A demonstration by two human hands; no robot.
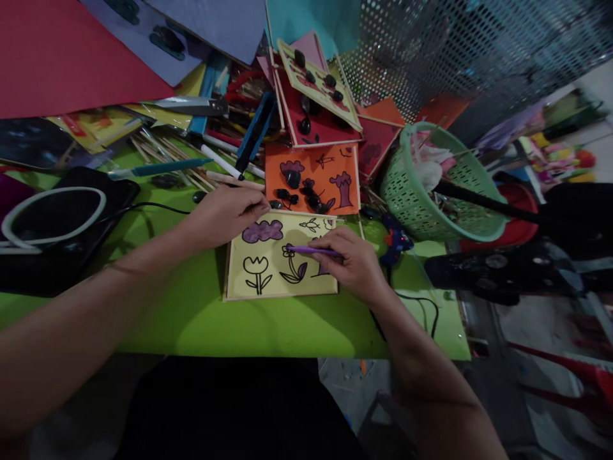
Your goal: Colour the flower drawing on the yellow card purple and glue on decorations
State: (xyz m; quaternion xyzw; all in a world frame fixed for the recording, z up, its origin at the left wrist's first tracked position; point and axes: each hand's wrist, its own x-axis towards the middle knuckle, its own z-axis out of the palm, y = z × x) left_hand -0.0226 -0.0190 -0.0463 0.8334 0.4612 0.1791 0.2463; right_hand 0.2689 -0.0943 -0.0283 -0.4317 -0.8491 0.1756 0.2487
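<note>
A yellow card (272, 255) with thin stick edging lies on the green table, bearing black line drawings of flowers, a cloud, a small flying figure and a tree. The cloud, one leaf and part of the tree are purple. My right hand (354, 262) grips a purple pen (316, 250), whose tip meets the middle flower's head. This hand partly covers the tree. My left hand (230, 214) rests over the card's upper left corner, fingers curled together; whatever may be in them is hidden. Just beyond is an orange card (347, 163) with similar drawings and dark stones.
A green basket (397, 172) of scraps stands at the right, near a glue gun (396, 239) with a cord. Framed cards (325, 89) are piled at the back. Knife (196, 105), markers (220, 161) and sticks lie back left. A black device (115, 191) sits left.
</note>
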